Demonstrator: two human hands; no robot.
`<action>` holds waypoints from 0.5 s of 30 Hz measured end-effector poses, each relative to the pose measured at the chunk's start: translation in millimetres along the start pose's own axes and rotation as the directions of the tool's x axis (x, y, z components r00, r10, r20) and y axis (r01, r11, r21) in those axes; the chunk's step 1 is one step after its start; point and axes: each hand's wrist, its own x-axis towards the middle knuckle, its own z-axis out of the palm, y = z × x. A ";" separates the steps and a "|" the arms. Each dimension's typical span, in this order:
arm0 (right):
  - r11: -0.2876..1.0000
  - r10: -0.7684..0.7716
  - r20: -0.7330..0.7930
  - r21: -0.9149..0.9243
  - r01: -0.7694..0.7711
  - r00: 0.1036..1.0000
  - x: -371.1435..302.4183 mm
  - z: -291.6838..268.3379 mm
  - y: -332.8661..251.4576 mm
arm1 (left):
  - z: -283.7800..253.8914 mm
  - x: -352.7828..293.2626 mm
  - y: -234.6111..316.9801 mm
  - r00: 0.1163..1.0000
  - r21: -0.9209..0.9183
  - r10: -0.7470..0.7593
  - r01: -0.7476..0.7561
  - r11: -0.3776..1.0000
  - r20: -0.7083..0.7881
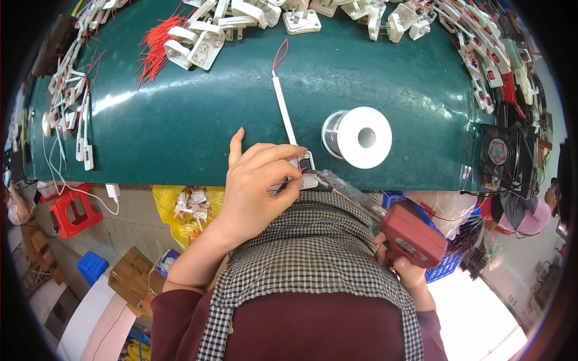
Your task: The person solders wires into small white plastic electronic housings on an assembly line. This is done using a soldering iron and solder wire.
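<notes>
Well, the left hand (256,177) pinches at a little white case (308,182); rightward, the right hand (409,274) grips a red tool (416,237).

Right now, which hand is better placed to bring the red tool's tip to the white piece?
The right hand, I think: it holds the red tool, its tip close to the white piece. The left hand has its fingertips there.

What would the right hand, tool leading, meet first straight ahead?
Likely the small white casing at the tip of the red tool, beside the left hand; whether tip and casing touch is unclear.
</notes>
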 end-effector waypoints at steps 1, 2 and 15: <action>1.000 -0.015 -0.003 0.005 0.015 1.000 -1.6 -1.1 2.5 | 0.1 0.1 -0.6 1.000 -0.001 0.001 -0.001 1.000 0.001; 0.999 -0.030 -0.003 0.011 0.030 1.000 -2.3 -2.1 4.2 | 0.5 -0.3 -1.4 1.000 -0.003 0.002 -0.002 1.000 0.002; 1.000 0.008 -0.020 0.008 -0.008 1.000 3.8 3.7 -5.3 | 0.1 0.0 -0.2 0.999 -0.041 -0.033 0.033 0.999 0.009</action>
